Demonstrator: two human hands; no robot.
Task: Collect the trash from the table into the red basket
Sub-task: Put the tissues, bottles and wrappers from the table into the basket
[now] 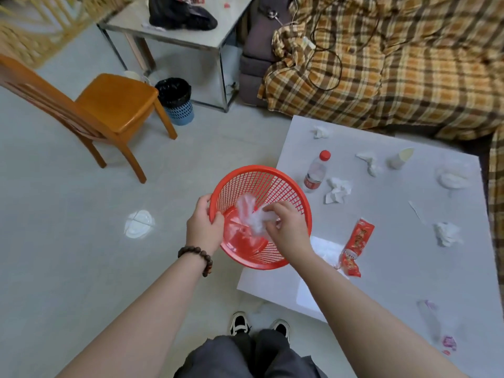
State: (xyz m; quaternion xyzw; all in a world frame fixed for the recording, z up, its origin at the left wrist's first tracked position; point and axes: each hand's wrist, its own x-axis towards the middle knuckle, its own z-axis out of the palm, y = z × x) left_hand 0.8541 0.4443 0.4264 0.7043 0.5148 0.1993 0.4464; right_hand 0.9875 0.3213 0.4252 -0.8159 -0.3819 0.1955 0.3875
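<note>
My left hand (203, 226) grips the near-left rim of the red mesh basket (272, 184), which hangs tilted beside the white table (395, 268). Over the basket's mouth, my right hand (285, 227) pinches a crumpled clear plastic wrapper (251, 214). On the table lie a water bottle with a red cap (316, 171), a red snack packet (354, 248), several crumpled tissues (338, 189), a paper cup (401, 158) on its side, a clear lid (451, 177) and a clear purple-printed wrapper (433, 323).
A wooden chair (109, 110) stands at the left on the tiled floor. Behind it is a blue bin with a black liner (176, 100) under a side table (174, 31). A plaid-covered sofa (395, 64) borders the table's far side. A white lid (139, 223) lies on the floor.
</note>
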